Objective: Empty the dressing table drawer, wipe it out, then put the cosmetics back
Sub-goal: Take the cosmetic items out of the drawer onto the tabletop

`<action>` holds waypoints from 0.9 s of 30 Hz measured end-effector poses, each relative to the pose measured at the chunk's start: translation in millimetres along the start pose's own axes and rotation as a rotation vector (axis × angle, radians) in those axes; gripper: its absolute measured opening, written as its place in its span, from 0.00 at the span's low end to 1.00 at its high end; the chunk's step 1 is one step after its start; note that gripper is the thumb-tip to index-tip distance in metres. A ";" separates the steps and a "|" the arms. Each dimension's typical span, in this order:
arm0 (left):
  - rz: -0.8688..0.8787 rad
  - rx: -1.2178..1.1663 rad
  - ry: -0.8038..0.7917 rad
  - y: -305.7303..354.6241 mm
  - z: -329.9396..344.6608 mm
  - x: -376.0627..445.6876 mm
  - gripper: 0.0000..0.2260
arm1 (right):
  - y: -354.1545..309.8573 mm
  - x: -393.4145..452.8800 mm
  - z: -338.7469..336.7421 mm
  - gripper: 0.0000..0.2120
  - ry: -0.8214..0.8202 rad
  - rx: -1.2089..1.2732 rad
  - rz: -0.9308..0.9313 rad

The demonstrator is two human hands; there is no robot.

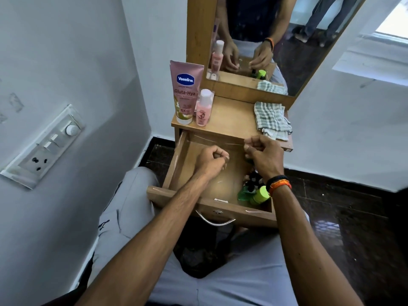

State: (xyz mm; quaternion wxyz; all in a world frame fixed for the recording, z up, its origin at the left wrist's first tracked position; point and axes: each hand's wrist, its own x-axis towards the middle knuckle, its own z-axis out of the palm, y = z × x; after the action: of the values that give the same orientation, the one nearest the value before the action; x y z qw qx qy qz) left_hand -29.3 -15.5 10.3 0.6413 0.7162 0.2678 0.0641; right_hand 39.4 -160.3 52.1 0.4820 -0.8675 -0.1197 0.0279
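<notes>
Both hands hover curled over the open drawer (pixel 176 166) at frame centre, the left hand (pixel 212 161) and right hand (pixel 263 155) seemingly pinching something thin I cannot make out, so the bottles (pixel 257 191) at lower right should come out next, one at a time.

A single view is given, taken from a wide-angle camera worn on the head. It is aimed forward and steeply down, so that both forearms are seen running up from the bottom edge toward the open drawer (pixel 176 161), which is held close, near the middle. The tabletop (pixel 233 117) is seen just beyond it, from above. The mirror (pixel 284 45) at the top edge is faced obliquely. Straight lines are bowed toward the frame's borders, the wall on the left included. No second view is supplied.
</notes>
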 end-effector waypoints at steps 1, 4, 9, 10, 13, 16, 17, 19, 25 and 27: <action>0.008 0.051 -0.054 -1.4 4.9 -2.7 0.06 | 2.8 -4.0 -7.9 0.06 -0.008 -0.019 0.018; 0.064 0.188 -0.193 -4.6 16.7 -9.2 0.07 | 8.4 -16.1 -29.4 0.05 -0.033 -0.118 0.037; 0.151 0.314 -0.376 -5.9 22.1 -22.9 0.11 | 21.6 -34.2 -51.4 0.01 -0.082 -0.266 0.112; 0.156 0.333 -0.405 -6.5 22.4 -25.6 0.14 | 24.7 -38.6 -52.5 0.02 -0.083 -0.284 0.151; 0.169 0.407 -0.440 -7.2 24.8 -31.7 0.18 | 31.9 -52.3 -50.3 0.04 -0.077 -0.335 0.221; 0.185 0.479 -0.441 -4.9 28.4 -35.6 0.20 | 30.9 -62.6 -45.7 0.10 -0.097 -0.415 0.231; 0.189 0.499 -0.442 -3.7 29.7 -36.2 0.20 | 30.2 -64.4 -44.4 0.12 -0.099 -0.444 0.225; 0.204 0.543 -0.440 -1.9 31.9 -36.3 0.20 | 28.1 -66.6 -41.8 0.14 -0.104 -0.499 0.218; 0.255 0.702 -0.452 1.8 38.3 -33.1 0.19 | 25.6 -71.7 -33.8 0.17 -0.130 -0.599 0.218; 0.258 0.734 -0.461 1.2 39.7 -31.9 0.20 | 26.2 -72.6 -33.0 0.17 -0.122 -0.616 0.235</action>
State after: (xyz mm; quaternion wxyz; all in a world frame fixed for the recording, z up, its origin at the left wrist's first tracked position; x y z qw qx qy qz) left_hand -38.7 -65.5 12.8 0.3744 0.9193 0.0314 -0.1169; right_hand -20.9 -218.0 42.7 0.1827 -0.9770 -0.0501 0.0980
